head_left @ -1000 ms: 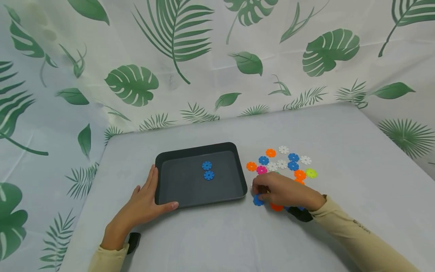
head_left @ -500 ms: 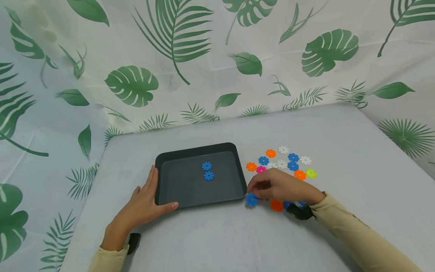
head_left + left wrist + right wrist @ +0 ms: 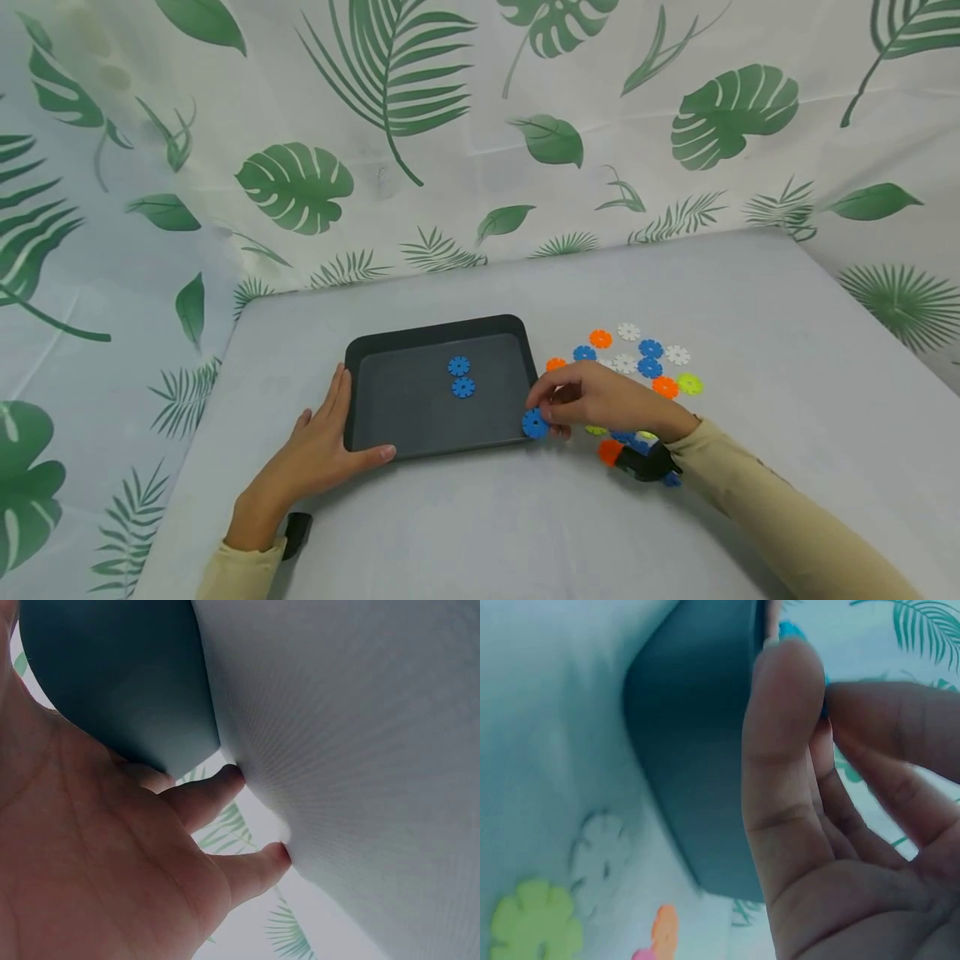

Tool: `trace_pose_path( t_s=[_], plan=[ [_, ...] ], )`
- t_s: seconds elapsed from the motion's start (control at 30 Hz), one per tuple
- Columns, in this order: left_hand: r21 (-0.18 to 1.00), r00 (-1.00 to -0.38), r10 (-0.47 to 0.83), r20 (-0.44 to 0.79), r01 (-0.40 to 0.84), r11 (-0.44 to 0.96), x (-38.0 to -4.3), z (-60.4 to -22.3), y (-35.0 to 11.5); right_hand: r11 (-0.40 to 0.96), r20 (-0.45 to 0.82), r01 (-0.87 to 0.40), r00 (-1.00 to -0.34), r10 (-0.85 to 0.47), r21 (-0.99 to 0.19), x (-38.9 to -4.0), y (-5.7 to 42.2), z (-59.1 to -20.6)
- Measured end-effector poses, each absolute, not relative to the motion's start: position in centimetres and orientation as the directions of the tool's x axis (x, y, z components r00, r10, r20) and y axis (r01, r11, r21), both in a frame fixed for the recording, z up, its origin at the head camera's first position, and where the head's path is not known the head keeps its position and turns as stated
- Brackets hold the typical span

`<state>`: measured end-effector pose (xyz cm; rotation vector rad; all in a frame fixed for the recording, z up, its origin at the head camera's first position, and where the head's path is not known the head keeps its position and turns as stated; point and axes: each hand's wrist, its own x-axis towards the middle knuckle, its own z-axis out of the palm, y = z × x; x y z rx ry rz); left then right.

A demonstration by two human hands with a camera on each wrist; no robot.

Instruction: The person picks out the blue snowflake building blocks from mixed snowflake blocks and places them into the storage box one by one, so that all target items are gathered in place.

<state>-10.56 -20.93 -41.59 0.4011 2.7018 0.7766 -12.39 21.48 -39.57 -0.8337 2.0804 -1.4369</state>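
Blue disc [image 3: 535, 424] sits pinched in the right grip [image 3: 603, 402].

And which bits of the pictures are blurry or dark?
Right wrist view: the yellow-green disc and white disc are out of focus, colours lean bluish; left wrist view: the left hand and tray look dim, the leafy backdrop bright; head view: clearest, notches showing on the blue discs.
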Motion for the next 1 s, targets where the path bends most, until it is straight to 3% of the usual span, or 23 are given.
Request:
trace_pose_path(
  t_s=[0.4,1.0],
  plan=[
    [0.541,-0.919,0.338,-0.203,0.183,0.821,-10.5,-41.8,-21.1,0.231,-0.081,-0.099,-0.748,-0.659,-0.968,-13.0,19.4,-38.1],
    [0.521,-0.925,0.331,-0.184,0.194,0.831,-10.6,-41.9,-21.1,0.205,-0.048,-0.114,-0.758,-0.651,-0.972,-15.0,15.6,-38.0]
  ],
)
